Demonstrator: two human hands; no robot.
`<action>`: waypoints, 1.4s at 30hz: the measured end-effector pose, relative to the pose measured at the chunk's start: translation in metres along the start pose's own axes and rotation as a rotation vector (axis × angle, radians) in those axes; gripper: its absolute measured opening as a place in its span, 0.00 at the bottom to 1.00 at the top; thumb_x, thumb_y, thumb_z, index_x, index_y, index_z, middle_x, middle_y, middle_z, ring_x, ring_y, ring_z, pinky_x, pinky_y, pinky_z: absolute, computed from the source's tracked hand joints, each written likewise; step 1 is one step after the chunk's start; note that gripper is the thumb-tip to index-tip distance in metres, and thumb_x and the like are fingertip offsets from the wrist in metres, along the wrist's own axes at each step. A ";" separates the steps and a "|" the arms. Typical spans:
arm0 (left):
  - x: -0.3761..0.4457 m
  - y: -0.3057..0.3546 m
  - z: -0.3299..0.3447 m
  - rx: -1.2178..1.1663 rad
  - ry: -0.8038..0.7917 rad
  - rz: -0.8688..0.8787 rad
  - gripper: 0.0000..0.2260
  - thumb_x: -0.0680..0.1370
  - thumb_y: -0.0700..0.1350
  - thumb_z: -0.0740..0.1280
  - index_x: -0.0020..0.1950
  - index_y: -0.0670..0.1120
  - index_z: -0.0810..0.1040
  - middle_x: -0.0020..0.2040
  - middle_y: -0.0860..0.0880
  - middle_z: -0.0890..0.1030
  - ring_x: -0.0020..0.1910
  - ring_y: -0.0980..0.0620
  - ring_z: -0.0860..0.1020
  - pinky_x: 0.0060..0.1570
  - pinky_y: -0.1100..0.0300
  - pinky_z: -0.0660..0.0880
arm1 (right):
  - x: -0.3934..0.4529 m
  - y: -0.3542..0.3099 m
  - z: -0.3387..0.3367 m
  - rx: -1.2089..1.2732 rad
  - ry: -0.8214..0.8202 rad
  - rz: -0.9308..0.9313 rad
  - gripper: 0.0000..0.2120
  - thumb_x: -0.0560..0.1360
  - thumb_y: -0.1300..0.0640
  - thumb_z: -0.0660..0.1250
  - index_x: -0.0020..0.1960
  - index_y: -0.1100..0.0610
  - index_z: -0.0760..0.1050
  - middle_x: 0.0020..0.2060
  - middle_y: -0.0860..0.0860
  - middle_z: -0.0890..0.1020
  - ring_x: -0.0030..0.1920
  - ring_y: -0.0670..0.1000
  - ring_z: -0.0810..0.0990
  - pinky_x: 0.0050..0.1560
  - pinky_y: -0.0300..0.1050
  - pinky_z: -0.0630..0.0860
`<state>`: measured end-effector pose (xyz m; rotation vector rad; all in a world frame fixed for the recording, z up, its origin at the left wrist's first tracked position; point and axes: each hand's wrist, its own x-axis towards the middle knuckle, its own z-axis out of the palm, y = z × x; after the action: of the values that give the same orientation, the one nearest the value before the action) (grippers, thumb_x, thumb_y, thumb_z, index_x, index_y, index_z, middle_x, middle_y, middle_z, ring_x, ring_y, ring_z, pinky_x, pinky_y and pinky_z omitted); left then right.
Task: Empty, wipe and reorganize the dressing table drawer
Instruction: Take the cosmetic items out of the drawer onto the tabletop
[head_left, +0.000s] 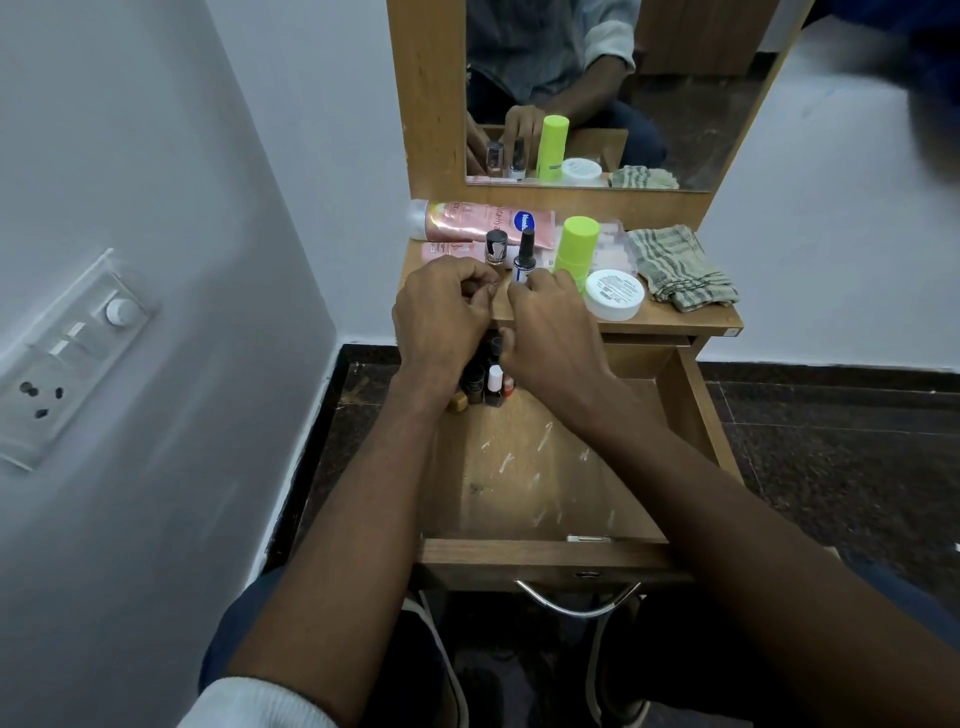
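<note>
The wooden drawer (540, 551) is pulled out below the dressing table top (675, 322). Several small nail polish bottles (488, 384) stand in its far left corner; its floor is scratched and otherwise bare. My left hand (441, 317) grips the base of a nail polish bottle with a dark cap (496, 248) on the table top. Beside it, my right hand (550, 332) holds a slim bottle with a black cap (523, 257) at its base. Both bottles stand upright at the table's front edge.
Behind the hands lie two pink tubes (467, 221). A lime green stick (575, 244), a white round jar (614, 294) and a folded striped cloth (680, 267) sit to the right. A mirror (623, 93) stands at the back. A white wall with a switch panel (67, 353) lies left.
</note>
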<state>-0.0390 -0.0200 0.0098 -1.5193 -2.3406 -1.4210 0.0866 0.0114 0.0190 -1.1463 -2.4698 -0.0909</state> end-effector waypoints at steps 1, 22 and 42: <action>-0.001 0.000 -0.001 -0.002 -0.006 0.005 0.05 0.77 0.47 0.76 0.51 0.55 0.89 0.49 0.58 0.88 0.46 0.57 0.84 0.49 0.55 0.83 | -0.001 0.000 0.000 0.005 0.012 -0.005 0.13 0.73 0.60 0.73 0.56 0.62 0.79 0.52 0.58 0.80 0.56 0.58 0.75 0.51 0.49 0.75; -0.029 -0.041 -0.048 0.199 -0.433 0.036 0.19 0.68 0.43 0.85 0.56 0.56 0.89 0.53 0.56 0.86 0.49 0.52 0.81 0.51 0.54 0.79 | -0.034 -0.009 0.012 0.076 -0.278 -0.065 0.09 0.77 0.60 0.71 0.56 0.61 0.78 0.59 0.57 0.76 0.50 0.62 0.81 0.39 0.50 0.72; -0.013 -0.022 -0.080 -0.098 -0.377 0.048 0.11 0.70 0.45 0.84 0.51 0.52 0.91 0.39 0.57 0.87 0.37 0.59 0.84 0.46 0.55 0.84 | -0.027 0.007 -0.044 0.388 -0.185 0.084 0.11 0.72 0.65 0.71 0.51 0.55 0.85 0.42 0.50 0.86 0.43 0.51 0.81 0.45 0.46 0.79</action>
<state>-0.0831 -0.0867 0.0364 -2.0121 -2.4355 -1.3569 0.1223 -0.0139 0.0473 -1.1231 -2.4409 0.5182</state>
